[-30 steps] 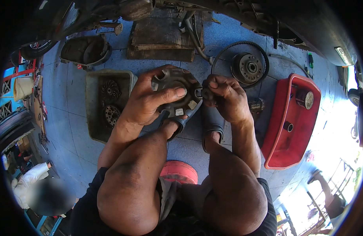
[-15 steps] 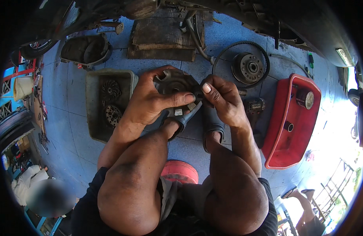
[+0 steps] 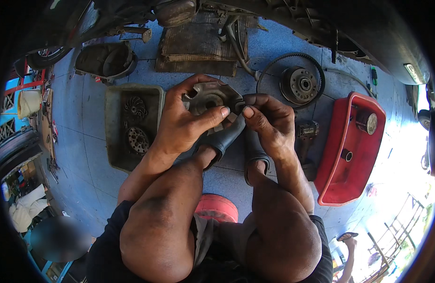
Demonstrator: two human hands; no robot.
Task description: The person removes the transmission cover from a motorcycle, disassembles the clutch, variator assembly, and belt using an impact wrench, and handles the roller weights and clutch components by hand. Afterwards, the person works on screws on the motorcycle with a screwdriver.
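Observation:
A grey pressed-metal plate (image 3: pixel 212 96) with a round hole in its middle and bent tabs on its rim, like a scooter variator's ramp plate, is held up over my feet. My left hand (image 3: pixel 183 118) grips it from the left, the thumb along its near edge and the fingers behind. At the plate's right corner, my right hand (image 3: pixel 269 122) is closed in a pinch of thumb and forefinger on a small dark piece (image 3: pixel 241 105). The fingertips partly hide that piece, so I cannot tell its full shape.
A grey bin (image 3: pixel 111 141) at left holds a fan wheel (image 3: pixel 136 108) and a drilled disc (image 3: pixel 137 140). At right are a drive belt (image 3: pixel 261 70) around a clutch (image 3: pixel 298 85) and a red tray (image 3: pixel 327 184) with cylindrical parts. Wooden boards (image 3: pixel 198 40) lie ahead beneath a vehicle.
The plate has tilted, showing more of its face and centre hole. My left thumb has drawn back from its right corner. My right hand still pinches there, and the view has shifted slightly.

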